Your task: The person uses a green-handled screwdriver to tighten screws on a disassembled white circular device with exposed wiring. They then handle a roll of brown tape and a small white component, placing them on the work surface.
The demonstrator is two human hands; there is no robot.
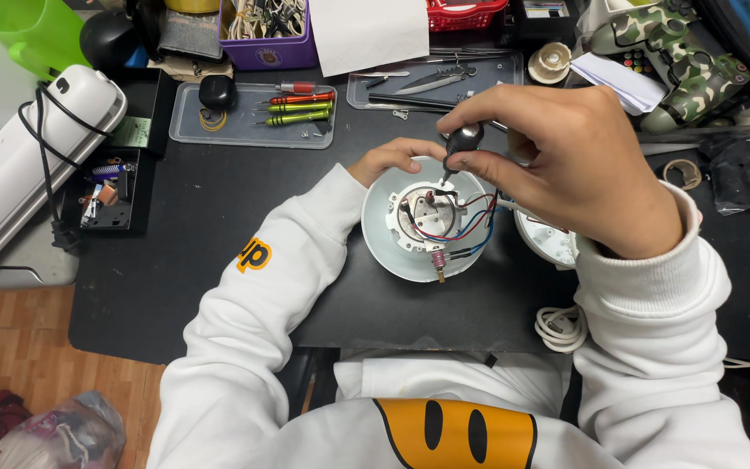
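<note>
A round white appliance housing (392,252) lies open on the black table, showing a metal plate with red, blue and black wires (444,227) inside. My left hand (390,159) holds its far rim. My right hand (566,165) grips a black-handled screwdriver (460,143) upright, its tip down in the housing near the top of the metal plate. Both arms wear white sleeves.
A second white part (542,239) and a coiled white cord (560,327) lie to the right. Behind are a clear tray with screwdrivers (301,108), another tray with a knife (431,82), a purple box (266,35), a camouflage game controller (679,61) and a white device (28,165) at left.
</note>
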